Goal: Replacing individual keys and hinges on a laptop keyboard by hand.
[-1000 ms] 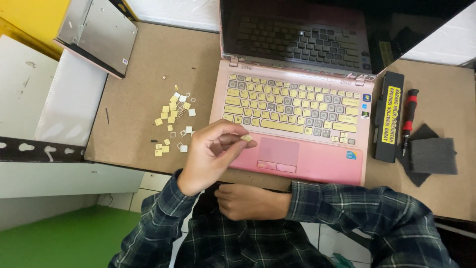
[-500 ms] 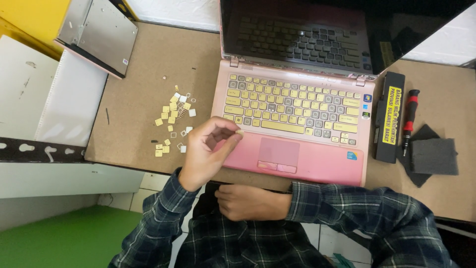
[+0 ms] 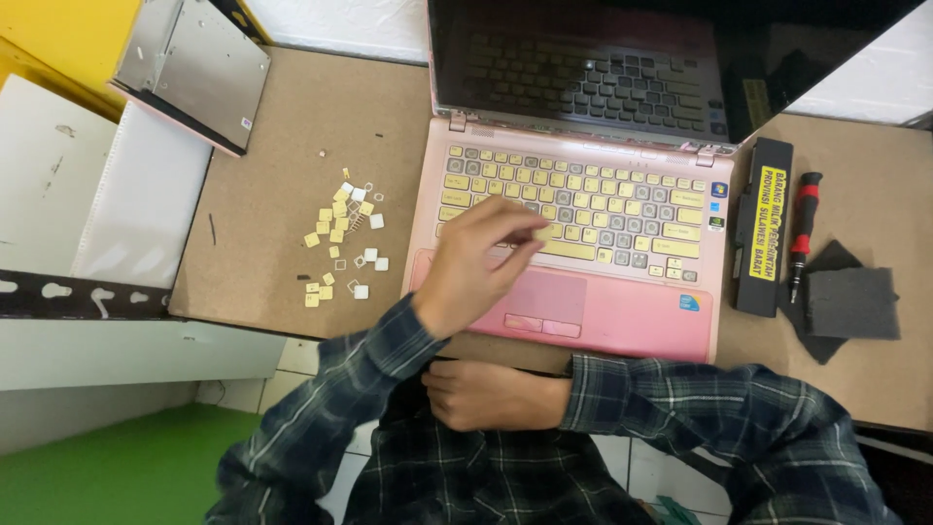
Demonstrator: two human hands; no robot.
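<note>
Two hands here: the left hand hovers over the pink laptop's keyboard, fingers pinched together on what looks like a small yellowed keycap. Light, brittle plastic, so grip its edges gently. More loose keycaps lie left of it on the desk. The right hand rests loosely curled below, empty.
</note>
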